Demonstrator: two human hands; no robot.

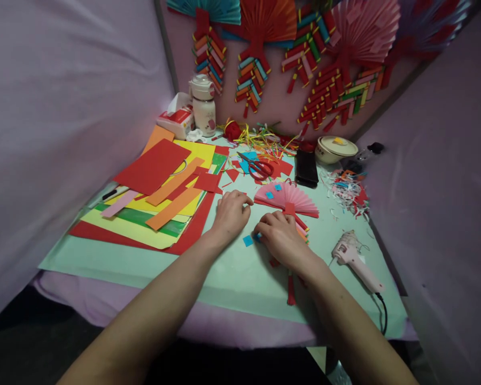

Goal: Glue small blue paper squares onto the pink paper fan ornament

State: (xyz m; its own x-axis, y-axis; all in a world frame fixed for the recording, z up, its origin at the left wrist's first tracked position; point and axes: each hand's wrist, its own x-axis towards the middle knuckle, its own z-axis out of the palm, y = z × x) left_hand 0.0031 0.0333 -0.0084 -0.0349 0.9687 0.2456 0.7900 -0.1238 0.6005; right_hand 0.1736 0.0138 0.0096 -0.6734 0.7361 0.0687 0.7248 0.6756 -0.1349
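Observation:
A pink folded paper fan (300,200) lies on the pale green table, with two small blue squares on its left part. Below it hangs a strip of coloured paper rolls, partly under my right hand, ending in a red tassel (291,291). My right hand (278,232) has its fingers bent down on a small blue piece; the fingertips are partly hidden. Just left of those fingers lies another blue square (247,240). My left hand (233,211) rests on the table left of the fan, fingers loosely curved and thumb apart, with nothing visible in it.
Coloured paper sheets (156,166) are stacked at the left. Red-handled scissors (260,170) lie among scraps behind my hands. At the right are a pink glue gun (358,264) with a cord, a black case (306,168), a lidded bowl (335,149) and shredded paper (348,192).

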